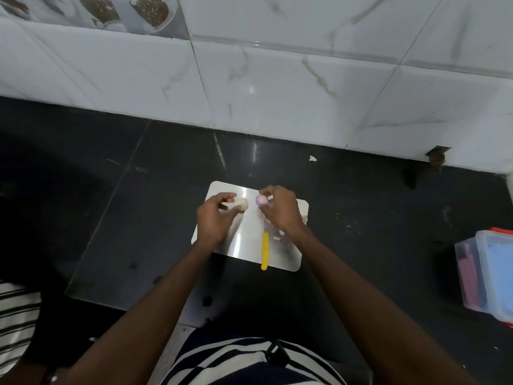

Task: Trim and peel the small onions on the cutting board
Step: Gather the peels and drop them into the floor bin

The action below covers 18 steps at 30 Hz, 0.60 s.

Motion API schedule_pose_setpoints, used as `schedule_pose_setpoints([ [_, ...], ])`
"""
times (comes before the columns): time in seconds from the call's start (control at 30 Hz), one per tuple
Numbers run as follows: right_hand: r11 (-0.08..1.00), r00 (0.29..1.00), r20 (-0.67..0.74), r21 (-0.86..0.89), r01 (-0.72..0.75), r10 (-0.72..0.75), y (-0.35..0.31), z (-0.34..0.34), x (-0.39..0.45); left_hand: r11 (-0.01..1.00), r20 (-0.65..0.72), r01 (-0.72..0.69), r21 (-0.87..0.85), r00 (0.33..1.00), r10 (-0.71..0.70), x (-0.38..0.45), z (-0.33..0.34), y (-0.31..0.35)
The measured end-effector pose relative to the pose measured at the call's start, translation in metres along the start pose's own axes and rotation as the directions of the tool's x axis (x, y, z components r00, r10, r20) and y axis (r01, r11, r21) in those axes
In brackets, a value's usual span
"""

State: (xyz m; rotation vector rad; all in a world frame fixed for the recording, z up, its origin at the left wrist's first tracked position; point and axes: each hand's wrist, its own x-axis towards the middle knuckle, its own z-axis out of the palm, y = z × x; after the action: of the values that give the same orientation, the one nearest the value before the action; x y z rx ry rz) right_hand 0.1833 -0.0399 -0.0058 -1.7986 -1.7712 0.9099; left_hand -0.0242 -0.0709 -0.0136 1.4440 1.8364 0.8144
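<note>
A shiny metal cutting board lies on the dark counter. My left hand grips a pale, peeled-looking small onion at the board's far left. A small purple-white onion is pinched in the fingertips of my right hand, just right of the other onion. The two onions are close together but apart. A yellow-handled knife lies on the board near its front edge, handle toward me, untouched. Small bits of onion skin lie on the board under my right wrist.
Stacked plastic containers stand on the counter at the far right. A white marble-tiled wall rises behind the counter. A small white scrap lies near the wall. The counter's front edge is at my torso.
</note>
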Motion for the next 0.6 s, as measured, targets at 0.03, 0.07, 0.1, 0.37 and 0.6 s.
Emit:
schedule_pose_setpoints([
  [0.03, 0.999, 1.000, 0.002, -0.043, 0.021, -0.021, -0.001, 0.006, 0.010, 0.997, 0.015, -0.023, 0.077, 1.000, 0.022, 0.007, 0.004, -0.003],
  [0.07, 0.995, 0.999, 0.011, -0.092, 0.041, -0.040, -0.001, 0.012, 0.017, 0.986, 0.061, -0.056, 0.158, 0.997, 0.047, 0.012, 0.009, -0.006],
  [0.1, 0.987, 0.998, 0.012, -0.144, 0.066, -0.065, 0.000, 0.018, 0.022, 0.969, 0.123, -0.091, 0.231, 0.990, 0.064, 0.017, 0.013, -0.009],
  [0.37, 0.959, 0.987, -0.036, -0.243, 0.143, -0.156, 0.019, -0.008, 0.041, 0.924, 0.160, -0.183, 0.335, 0.978, 0.136, 0.011, 0.011, -0.018],
  [0.6, 0.902, 0.995, -0.099, -0.424, -0.074, 0.035, 0.068, -0.083, 0.107, 0.903, 0.046, -0.297, 0.311, 0.953, 0.298, -0.012, 0.021, -0.012],
])
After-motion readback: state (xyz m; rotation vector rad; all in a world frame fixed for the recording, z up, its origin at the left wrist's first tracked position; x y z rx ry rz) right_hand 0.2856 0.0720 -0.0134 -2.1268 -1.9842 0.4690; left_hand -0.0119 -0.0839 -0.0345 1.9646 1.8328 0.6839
